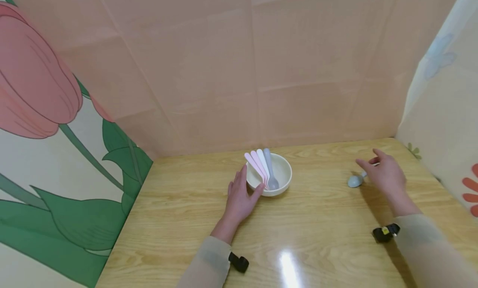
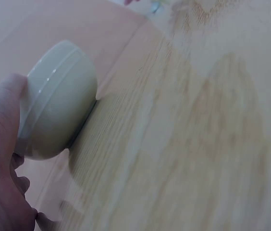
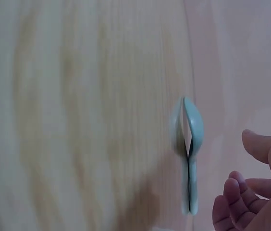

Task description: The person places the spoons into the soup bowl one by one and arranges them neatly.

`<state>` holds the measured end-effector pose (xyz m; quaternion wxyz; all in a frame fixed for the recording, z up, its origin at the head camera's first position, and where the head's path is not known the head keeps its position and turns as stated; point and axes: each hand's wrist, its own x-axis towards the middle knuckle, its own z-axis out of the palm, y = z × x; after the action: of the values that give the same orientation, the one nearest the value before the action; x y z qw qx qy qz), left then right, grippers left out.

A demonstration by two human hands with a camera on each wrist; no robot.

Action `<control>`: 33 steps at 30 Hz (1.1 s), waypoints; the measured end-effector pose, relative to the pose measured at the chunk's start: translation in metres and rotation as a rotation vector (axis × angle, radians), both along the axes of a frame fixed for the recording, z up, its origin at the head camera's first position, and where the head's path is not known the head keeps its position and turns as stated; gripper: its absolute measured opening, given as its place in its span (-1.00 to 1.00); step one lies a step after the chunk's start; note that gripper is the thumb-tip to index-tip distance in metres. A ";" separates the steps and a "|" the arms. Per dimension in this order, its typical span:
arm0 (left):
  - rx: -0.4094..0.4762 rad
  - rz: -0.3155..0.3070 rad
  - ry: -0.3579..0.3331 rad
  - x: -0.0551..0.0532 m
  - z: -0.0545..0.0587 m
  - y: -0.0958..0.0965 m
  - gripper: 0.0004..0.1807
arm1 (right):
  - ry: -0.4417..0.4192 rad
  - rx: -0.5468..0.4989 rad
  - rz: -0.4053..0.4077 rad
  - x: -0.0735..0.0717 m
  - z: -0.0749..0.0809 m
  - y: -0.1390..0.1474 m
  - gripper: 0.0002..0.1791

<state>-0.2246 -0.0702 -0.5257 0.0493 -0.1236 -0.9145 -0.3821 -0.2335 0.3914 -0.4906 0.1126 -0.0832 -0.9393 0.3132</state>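
A white bowl (image 1: 282, 172) stands on the table, and several small spoons (image 1: 266, 169) lean in it, handles up: pink, white and grey-blue. My left hand (image 1: 240, 198) holds the bowl's left side, thumb at the near rim and fingers along the far side. The left wrist view shows the bowl (image 2: 61, 106) from its outer wall, thumb against the rim. Farther right, a light blue-green spoon (image 3: 194, 126) lies on the table. My right hand (image 1: 388, 174) hovers over its handle, fingers loosely bent and apart from the spoon in the right wrist view.
The wooden table (image 1: 179, 221) meets a pinkish cloth backdrop (image 1: 209, 80) at its far edge. A tulip-printed panel (image 1: 74, 221) borders the left, and a pale flowered wall (image 1: 440, 126) the right. Small black cameras (image 1: 239, 263) are worn at both wrists.
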 end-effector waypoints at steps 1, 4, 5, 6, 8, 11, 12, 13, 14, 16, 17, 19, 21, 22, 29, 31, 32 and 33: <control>-0.003 0.000 0.001 0.000 0.000 0.000 0.10 | -0.006 0.009 0.003 0.000 0.000 0.002 0.05; -0.011 0.001 0.002 -0.001 -0.001 0.000 0.12 | -0.035 0.025 0.018 0.002 0.001 0.006 0.08; -0.013 0.002 0.001 -0.002 -0.001 0.000 0.12 | -0.047 0.031 0.023 0.002 0.001 0.007 0.10; -0.015 0.002 0.002 -0.002 -0.001 0.000 0.12 | -0.062 0.036 0.028 0.003 0.001 0.007 0.13; -0.018 0.002 0.000 -0.002 -0.001 0.001 0.12 | -0.103 0.033 0.042 0.004 0.002 0.008 0.19; -0.014 -0.001 0.008 -0.003 -0.001 0.001 0.12 | -0.152 0.035 0.069 0.004 0.002 0.010 0.27; -0.010 -0.002 0.011 -0.002 -0.001 0.000 0.11 | -0.167 0.034 0.080 0.004 0.002 0.010 0.29; -0.006 -0.003 0.014 -0.002 -0.001 0.000 0.11 | -0.178 0.035 0.090 0.004 0.002 0.010 0.30; -0.004 -0.004 0.015 -0.002 -0.001 0.000 0.11 | -0.189 0.039 0.100 0.003 0.001 0.011 0.32; -0.003 -0.004 0.018 -0.002 -0.001 0.000 0.11 | -0.209 0.047 0.116 0.003 0.001 0.011 0.32; -0.003 -0.004 0.016 -0.002 -0.001 0.000 0.11 | -0.221 0.052 0.121 0.002 0.001 0.011 0.32; -0.007 -0.001 0.012 -0.002 0.000 0.000 0.11 | -0.250 0.056 0.127 0.001 0.001 0.011 0.33; -0.009 0.001 0.010 -0.001 0.000 0.000 0.11 | -0.273 0.055 0.132 0.000 0.001 0.010 0.33; -0.008 0.001 0.012 -0.001 0.000 0.000 0.11 | -0.281 0.055 0.132 -0.001 0.001 0.010 0.33; 0.003 0.003 0.025 -0.001 0.000 0.000 0.10 | -0.292 0.071 0.146 -0.005 0.000 0.008 0.33; 0.005 0.003 0.028 0.000 0.000 0.001 0.10 | -0.279 0.079 0.145 -0.006 -0.002 0.008 0.26; 0.004 0.004 0.027 0.000 0.000 0.001 0.10 | -0.272 0.083 0.145 -0.007 -0.003 0.008 0.21; 0.005 0.005 0.025 0.000 0.000 0.001 0.10 | -0.267 0.085 0.145 -0.007 -0.003 0.008 0.16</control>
<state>-0.2249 -0.0693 -0.5256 0.0620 -0.1262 -0.9131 -0.3827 -0.2407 0.3991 -0.4935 -0.0330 -0.0512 -0.9618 0.2667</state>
